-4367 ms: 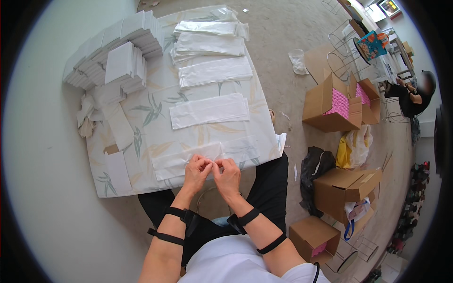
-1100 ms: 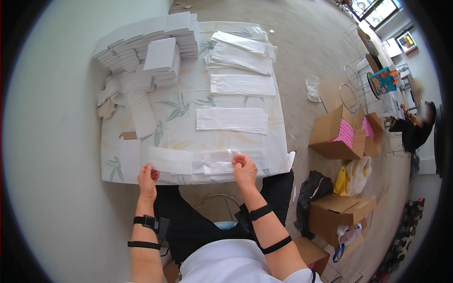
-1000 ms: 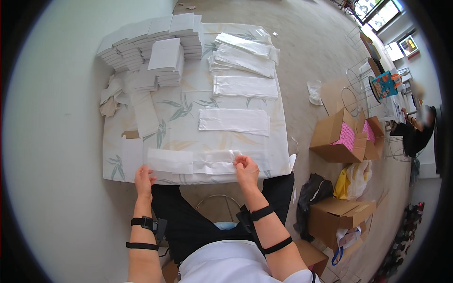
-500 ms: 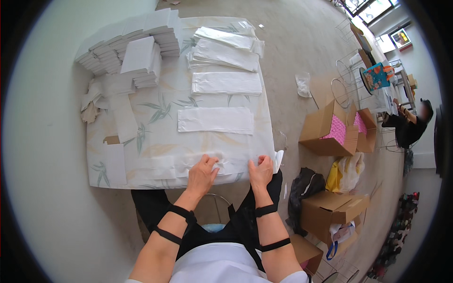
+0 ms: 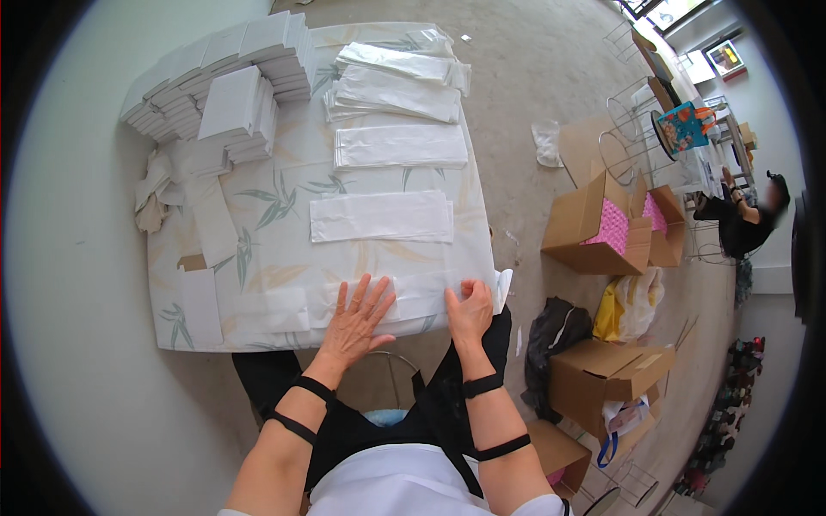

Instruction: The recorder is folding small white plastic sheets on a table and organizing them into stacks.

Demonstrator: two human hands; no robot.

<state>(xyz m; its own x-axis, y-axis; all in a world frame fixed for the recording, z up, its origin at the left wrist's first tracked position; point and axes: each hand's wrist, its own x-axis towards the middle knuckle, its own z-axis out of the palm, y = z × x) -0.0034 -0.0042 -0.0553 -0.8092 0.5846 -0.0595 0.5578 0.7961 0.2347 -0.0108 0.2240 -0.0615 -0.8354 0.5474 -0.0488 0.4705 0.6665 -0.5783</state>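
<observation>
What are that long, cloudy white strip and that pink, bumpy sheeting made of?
The long, cloudy white strip seems thin, slightly shiny plastic: it's partly see-through. The pink, bumpy sheeting is probably plastic bubble wrap, maybe shiny: it has small dots.

Soft, even light, glaring window (image 5: 676,11), black-rimmed fisheye bending

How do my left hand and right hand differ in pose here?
The left hand is open, palm down, with its fingers spread; the right hand is curled, its fingers bent in.
The left hand is over the middle of the pale strip; the right hand is near the strip's right end.
Both hands are bare, and each forearm wears two black bands.
</observation>
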